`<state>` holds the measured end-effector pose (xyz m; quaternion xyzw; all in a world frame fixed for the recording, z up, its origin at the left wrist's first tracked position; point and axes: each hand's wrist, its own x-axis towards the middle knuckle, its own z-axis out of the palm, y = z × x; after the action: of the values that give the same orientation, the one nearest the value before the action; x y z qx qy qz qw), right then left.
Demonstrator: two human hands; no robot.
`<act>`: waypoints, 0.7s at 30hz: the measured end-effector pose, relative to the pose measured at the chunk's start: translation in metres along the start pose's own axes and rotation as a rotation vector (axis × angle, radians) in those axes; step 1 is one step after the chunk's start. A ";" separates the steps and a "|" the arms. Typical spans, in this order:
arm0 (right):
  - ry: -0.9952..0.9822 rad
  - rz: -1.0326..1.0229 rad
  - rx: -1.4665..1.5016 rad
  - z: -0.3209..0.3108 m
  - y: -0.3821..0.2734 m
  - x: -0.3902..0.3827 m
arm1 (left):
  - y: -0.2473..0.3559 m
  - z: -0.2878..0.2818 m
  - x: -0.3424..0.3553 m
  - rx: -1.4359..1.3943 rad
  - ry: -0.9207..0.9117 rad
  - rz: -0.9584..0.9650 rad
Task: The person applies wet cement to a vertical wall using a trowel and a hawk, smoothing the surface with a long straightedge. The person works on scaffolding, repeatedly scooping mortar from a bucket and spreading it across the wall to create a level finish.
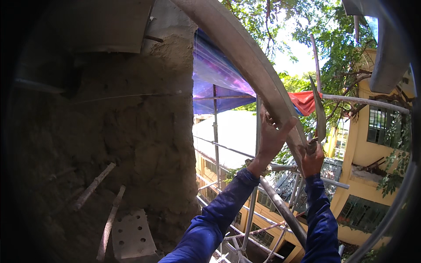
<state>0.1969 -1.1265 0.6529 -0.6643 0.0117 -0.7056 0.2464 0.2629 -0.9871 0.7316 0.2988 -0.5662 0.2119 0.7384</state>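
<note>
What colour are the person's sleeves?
The sleeves are dark blue, best seen in the head view.

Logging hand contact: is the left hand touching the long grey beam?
Touching. The head view shows the left hand against the beam, its thumb laid across the surface.

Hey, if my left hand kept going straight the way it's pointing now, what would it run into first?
The long grey beam, most likely: your left hand already appears to be against it, though depth is hard to judge here.
</note>
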 end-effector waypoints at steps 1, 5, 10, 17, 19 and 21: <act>-0.010 -0.015 0.037 0.011 -0.011 0.012 | -0.020 0.001 -0.019 0.122 0.095 -0.053; 0.108 -0.192 0.084 0.039 -0.039 0.054 | -0.029 0.017 -0.002 0.050 0.170 -0.093; 0.004 -0.180 0.041 0.047 -0.007 0.081 | -0.052 0.017 0.053 0.250 0.240 0.147; -0.327 0.297 0.339 0.018 0.060 -0.062 | -0.029 -0.061 0.204 0.347 0.445 0.342; -0.411 0.233 0.175 0.004 0.092 -0.108 | 0.008 -0.068 0.239 0.156 0.456 0.436; -0.557 0.304 -0.030 -0.001 0.099 -0.130 | 0.039 -0.094 0.272 0.281 0.585 0.595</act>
<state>0.2285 -1.1661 0.4978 -0.8261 0.0531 -0.4516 0.3328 0.3773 -0.9011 0.9849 0.1477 -0.3603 0.5660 0.7266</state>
